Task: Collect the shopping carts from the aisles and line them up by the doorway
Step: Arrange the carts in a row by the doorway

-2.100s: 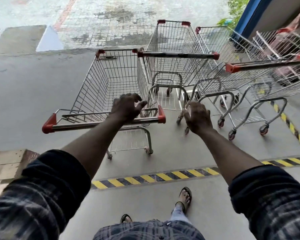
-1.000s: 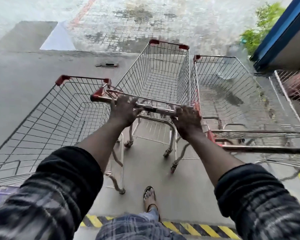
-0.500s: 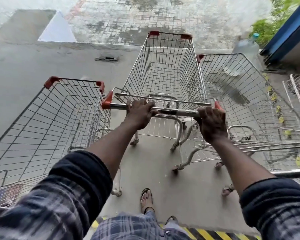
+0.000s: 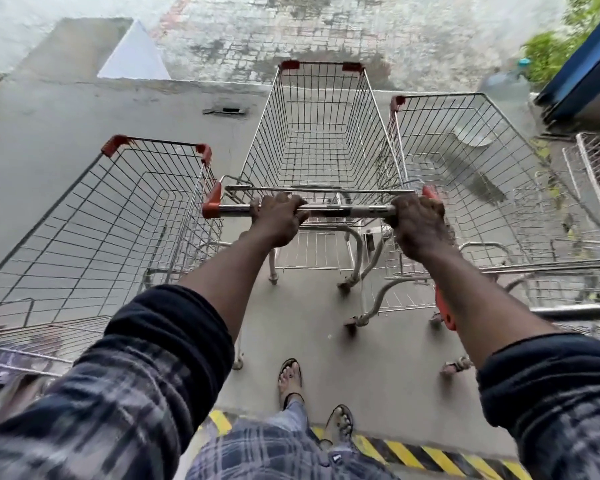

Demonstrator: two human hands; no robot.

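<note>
Seen from the head camera, the person stands just past the hazard stripe [image 4: 413,452] at the bottom of the frame, both arms stretched forward. The left hand [image 4: 278,220] wraps the handle bar [image 4: 343,211] left of its middle. The right hand [image 4: 418,223] is clamped round the bar's right end, by the red cap. The middle cart [image 4: 321,63] sits at centre frame. Its long axis runs straight up the picture away from the grip, and its nose is higher in the frame than its neighbours'. The left cart [image 4: 156,142] lies just beside it, set lower. The right cart [image 4: 440,95] flanks it closely. I'd judge the next move is a push or pull along that axis to level the noses, with both hands equally placed.
</note>
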